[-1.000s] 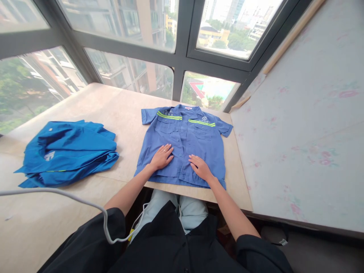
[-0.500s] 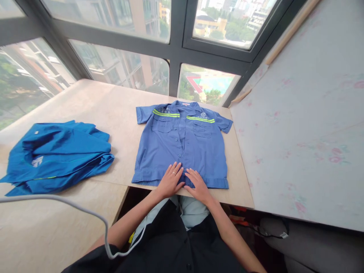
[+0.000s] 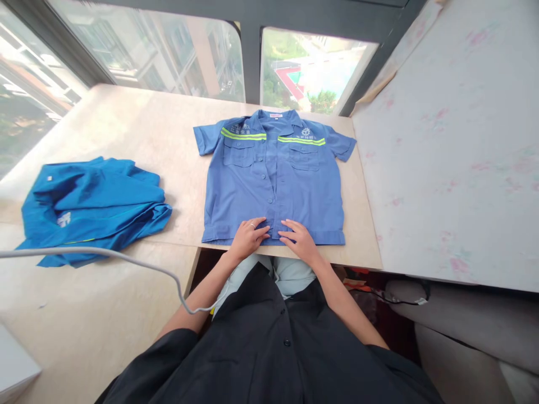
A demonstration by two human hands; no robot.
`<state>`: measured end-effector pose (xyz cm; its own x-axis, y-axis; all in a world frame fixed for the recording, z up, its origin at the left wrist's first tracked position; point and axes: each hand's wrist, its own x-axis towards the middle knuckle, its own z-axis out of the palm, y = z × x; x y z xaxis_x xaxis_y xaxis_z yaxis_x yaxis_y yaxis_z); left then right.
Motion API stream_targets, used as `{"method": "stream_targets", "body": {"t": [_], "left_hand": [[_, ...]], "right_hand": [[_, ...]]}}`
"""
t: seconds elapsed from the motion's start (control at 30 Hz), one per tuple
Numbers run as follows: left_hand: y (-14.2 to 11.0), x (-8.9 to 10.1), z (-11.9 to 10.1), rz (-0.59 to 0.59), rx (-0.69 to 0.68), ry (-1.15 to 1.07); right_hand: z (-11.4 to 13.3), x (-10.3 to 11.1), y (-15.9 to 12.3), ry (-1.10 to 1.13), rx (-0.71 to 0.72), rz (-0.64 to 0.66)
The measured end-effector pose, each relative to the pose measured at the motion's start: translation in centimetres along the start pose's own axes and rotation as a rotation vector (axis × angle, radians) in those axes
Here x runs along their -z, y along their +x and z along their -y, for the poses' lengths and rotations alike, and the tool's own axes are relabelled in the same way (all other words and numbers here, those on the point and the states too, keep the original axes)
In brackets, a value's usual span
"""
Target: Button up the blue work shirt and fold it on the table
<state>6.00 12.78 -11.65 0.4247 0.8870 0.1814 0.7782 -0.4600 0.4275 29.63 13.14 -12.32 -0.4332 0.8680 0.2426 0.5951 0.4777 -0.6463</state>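
A blue short-sleeved work shirt [image 3: 303, 191] lies spread face up, collar toward the window, with yellow-green stripes across the chest and white printing above them. Its front placket is unbuttoned at least at the top. My left hand [image 3: 248, 238], wearing a ring, rests on the bottom hem just left of the placket, fingers a little bent and apart. On the other side of the placket my right hand [image 3: 300, 241] touches the hem, its fingers also slightly bent and spread. Neither hand visibly grips the cloth.
Left on the wooden tabletop [image 3: 138, 129] lies a crumpled brighter blue garment [image 3: 101, 196]. A grey cable [image 3: 126, 259] crosses in front of it toward my body. A white box-like corner [image 3: 14, 359] shows at lower left. A flower-patterned panel [image 3: 442, 168] borders the right side.
The view has tilted down, so the shirt appears higher. My hands have drawn their fingers in from lying flat to slightly bent, and sit slightly farther apart at the hem.
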Motion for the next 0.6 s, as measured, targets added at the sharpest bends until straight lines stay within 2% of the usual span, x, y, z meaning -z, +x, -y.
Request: {"method": "stream_targets", "body": {"t": [0.13, 0.3, 0.43, 0.6], "left_hand": [[0.7, 0.4, 0.3, 0.019, 0.037, 0.032], [1.1, 1.8, 0.0, -0.074, 0.067, 0.021], [0.1, 3.9, -0.2, -0.192, 0.017, 0.011], [-1.8, 4.6, 0.8, -0.154, 0.03, 0.056]], "right_hand": [[0.2, 0.4, 0.1, 0.068, -0.037, -0.052], [0.7, 0.7, 0.0, 0.087, -0.046, -0.066], [0.7, 0.3, -0.3, 0.005, -0.003, -0.035], [0.5, -0.3, -0.4, 0.04, -0.045, -0.163]]}}
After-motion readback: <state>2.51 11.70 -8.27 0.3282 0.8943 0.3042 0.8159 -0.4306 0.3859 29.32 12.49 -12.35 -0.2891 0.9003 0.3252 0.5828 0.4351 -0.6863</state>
